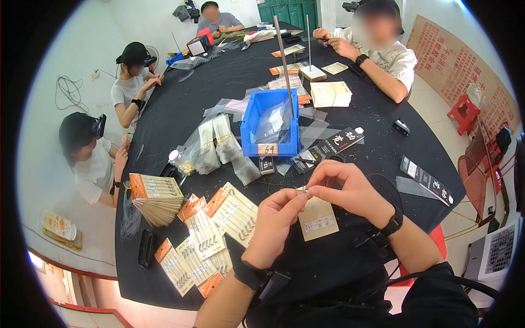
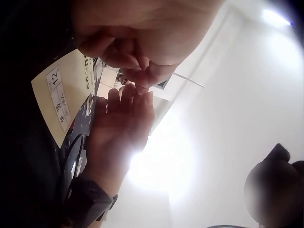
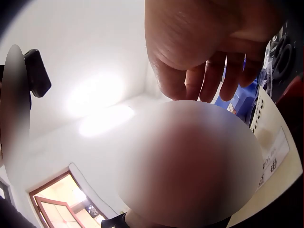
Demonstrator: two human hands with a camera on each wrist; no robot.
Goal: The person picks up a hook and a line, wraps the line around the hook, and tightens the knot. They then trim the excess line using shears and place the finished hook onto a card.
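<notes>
My two hands meet above the black table (image 1: 180, 126). Between thumb and forefinger, my left hand (image 1: 298, 197) pinches a small metal hook (image 1: 303, 189), and my right hand (image 1: 313, 183) pinches the same piece from the other side. Just under them lies a tan card (image 1: 318, 220) marked 12. In the left wrist view the left hand's fingertips (image 2: 142, 71) hold a thin stiff line (image 2: 190, 82), with the right hand (image 2: 118, 128) and the card (image 2: 54, 102) below. The right wrist view shows the right hand's curled fingers (image 3: 209, 80) and the card (image 3: 278, 142); the hook is hidden there.
A blue bin (image 1: 252, 123) with clear bags stands behind the hands, beside two upright metal rods (image 1: 284, 60). Orange-topped hook cards (image 1: 208, 235) and a card stack (image 1: 156, 199) lie to the left, black packets (image 1: 426, 177) to the right. Several people sit around the table.
</notes>
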